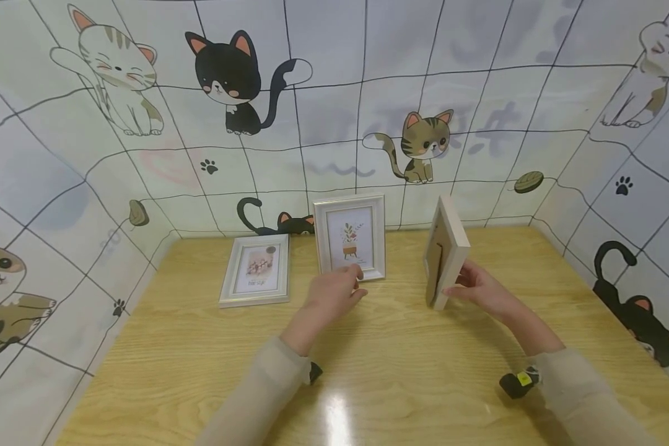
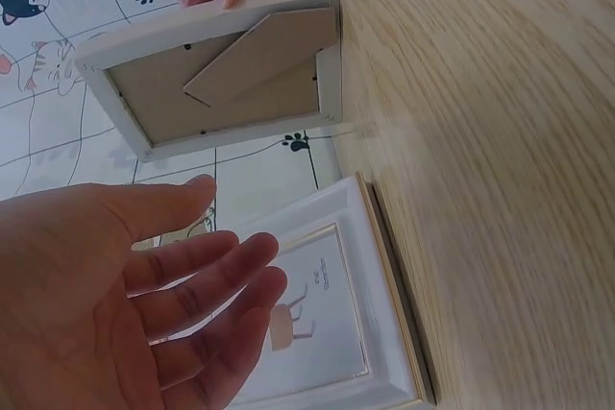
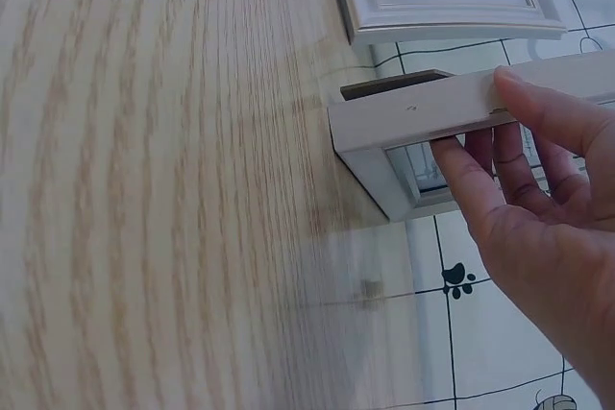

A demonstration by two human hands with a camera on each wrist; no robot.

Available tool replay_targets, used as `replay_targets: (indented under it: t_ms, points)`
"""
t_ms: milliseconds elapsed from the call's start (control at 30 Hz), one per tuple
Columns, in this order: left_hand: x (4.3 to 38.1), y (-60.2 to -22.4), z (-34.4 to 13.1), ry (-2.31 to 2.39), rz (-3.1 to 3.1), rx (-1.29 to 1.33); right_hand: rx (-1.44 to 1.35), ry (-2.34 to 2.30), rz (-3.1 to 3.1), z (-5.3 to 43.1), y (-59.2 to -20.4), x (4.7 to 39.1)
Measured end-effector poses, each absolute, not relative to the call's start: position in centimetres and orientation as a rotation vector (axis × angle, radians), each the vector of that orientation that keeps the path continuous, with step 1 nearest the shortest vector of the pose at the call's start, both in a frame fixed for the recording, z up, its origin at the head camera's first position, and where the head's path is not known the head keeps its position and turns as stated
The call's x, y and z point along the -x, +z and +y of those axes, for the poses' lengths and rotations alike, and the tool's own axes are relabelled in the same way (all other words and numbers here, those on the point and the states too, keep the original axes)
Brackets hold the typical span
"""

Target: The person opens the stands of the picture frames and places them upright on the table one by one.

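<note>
On the right of the head view, a white picture frame [image 1: 454, 260] stands upright on the table, turned edge-on. My right hand [image 1: 482, 288] grips its near side, thumb on the outer edge and fingers on the glass side, as the right wrist view shows. The brown backing with its stand flap [image 2: 259, 55] faces left. In the middle a second picture frame [image 1: 350, 235], with a potted-plant print, stands upright facing me. My left hand [image 1: 334, 290] hovers in front of it, fingers loosely bent and holding nothing.
A third picture frame [image 1: 256, 271] with a floral print lies tilted back at the left of the wooden table [image 1: 390, 371]. Behind and at the sides rises a white cat-patterned backdrop [image 1: 334, 136] with grid lines.
</note>
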State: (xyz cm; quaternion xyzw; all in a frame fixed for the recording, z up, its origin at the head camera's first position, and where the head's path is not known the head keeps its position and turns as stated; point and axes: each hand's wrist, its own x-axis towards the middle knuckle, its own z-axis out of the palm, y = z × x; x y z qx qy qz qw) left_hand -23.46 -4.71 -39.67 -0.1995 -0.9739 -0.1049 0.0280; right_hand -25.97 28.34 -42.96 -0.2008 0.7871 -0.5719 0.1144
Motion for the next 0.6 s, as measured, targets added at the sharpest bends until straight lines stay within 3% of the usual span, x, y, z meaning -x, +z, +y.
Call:
replay_targets:
  t_ms: [600]
  points:
    - [25.0,-40.3,0.3,-0.400,-3.003,0.821,0.542,-1.621,2.283,28.5,-43.0,26.3]
